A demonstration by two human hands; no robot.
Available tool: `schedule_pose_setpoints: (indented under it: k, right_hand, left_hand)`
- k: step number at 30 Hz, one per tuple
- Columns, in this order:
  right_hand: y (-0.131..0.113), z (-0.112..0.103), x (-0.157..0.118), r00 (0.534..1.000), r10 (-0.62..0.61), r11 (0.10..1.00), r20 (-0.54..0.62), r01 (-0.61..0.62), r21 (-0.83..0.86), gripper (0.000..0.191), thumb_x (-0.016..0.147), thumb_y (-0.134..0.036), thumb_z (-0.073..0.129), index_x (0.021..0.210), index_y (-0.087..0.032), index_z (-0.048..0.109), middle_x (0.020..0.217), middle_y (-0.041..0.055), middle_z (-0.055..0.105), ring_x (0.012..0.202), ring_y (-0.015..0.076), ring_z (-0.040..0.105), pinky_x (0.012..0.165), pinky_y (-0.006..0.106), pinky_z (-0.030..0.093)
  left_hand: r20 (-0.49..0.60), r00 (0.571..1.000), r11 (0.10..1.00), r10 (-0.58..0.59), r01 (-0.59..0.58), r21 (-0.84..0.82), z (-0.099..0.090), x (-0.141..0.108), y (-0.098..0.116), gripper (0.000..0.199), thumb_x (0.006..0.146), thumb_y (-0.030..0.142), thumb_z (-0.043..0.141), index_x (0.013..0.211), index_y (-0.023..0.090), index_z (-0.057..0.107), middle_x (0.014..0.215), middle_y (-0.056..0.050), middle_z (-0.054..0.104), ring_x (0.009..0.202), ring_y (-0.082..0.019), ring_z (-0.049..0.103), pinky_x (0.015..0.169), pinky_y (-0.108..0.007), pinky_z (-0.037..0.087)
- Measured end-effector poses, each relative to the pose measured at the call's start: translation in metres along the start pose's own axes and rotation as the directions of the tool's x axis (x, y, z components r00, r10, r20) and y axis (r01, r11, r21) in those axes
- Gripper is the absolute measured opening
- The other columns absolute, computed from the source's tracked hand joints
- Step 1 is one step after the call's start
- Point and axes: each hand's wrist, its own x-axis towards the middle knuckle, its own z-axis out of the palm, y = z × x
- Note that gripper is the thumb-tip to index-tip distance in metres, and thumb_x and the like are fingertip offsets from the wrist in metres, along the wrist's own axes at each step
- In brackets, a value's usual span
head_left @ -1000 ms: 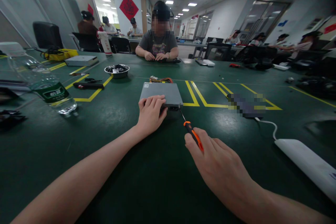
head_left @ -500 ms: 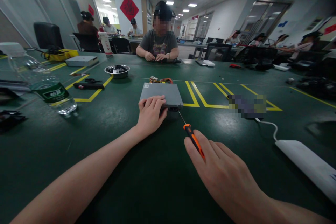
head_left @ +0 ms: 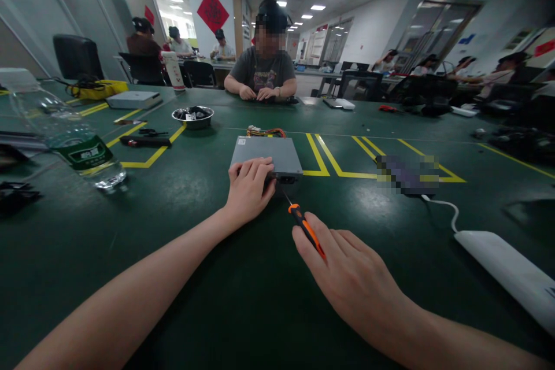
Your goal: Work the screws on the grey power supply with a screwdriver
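A flat grey metal box (head_left: pixel 281 155) with a socket in its near side lies on the green table, and coloured wires (head_left: pixel 266 132) come out behind it. My left hand (head_left: pixel 251 188) grips its near left corner, fingers on top and thumb at the front side. In my right hand (head_left: pixel 342 254) is a black and orange screwdriver (head_left: pixel 303 225), held between thumb and fingers. Its thin shaft points up and left, and the tip is close to the front side of the box; whether it touches is too small to tell.
On the left stand a water bottle (head_left: pixel 82 153), a metal bowl (head_left: pixel 193 117) with dark parts and a black tool (head_left: pixel 145 141). To the right lie a phone (head_left: pixel 405 176) and a white power bank (head_left: pixel 507 266) joined by a cable. A person (head_left: pixel 264 63) sits opposite.
My right hand has moved left with the screwdriver, so its tip has shifted from the box's right front corner towards my left thumb. My left hand and the box have stayed in place.
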Motion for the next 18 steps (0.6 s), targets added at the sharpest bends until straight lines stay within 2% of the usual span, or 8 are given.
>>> schedule_pose_setpoints:
  k: [10,18]
  right_hand:
    - [-0.0007,0.0037,0.0000,0.999,0.019,1.000,0.026,-0.019,-0.007,0.034,0.080,-0.002,0.034,0.102,-0.014,0.056,0.102,0.0179,0.063,0.065,0.0166,0.061,0.057,0.028,0.042]
    - [0.0026,0.0011,0.0011,0.999,0.049,0.999,-0.003,-0.049,-0.004,0.033,0.081,-0.002,0.033,0.102,-0.013,0.057,0.099,0.0166,0.064,0.064,0.0160,0.061,0.057,0.027,0.041]
  left_hand:
    - [0.005,1.000,1.000,-0.010,0.010,-0.016,-0.0004,-0.0003,0.0007,0.021,0.083,0.023,0.049,0.103,0.023,0.049,0.121,-0.004,0.056,0.112,-0.022,0.046,0.091,-0.042,0.025]
    - [0.014,1.000,1.000,-0.004,0.005,-0.009,-0.0012,0.0000,0.0003,0.021,0.082,0.023,0.050,0.103,0.022,0.049,0.121,-0.004,0.056,0.111,-0.022,0.047,0.090,-0.042,0.026]
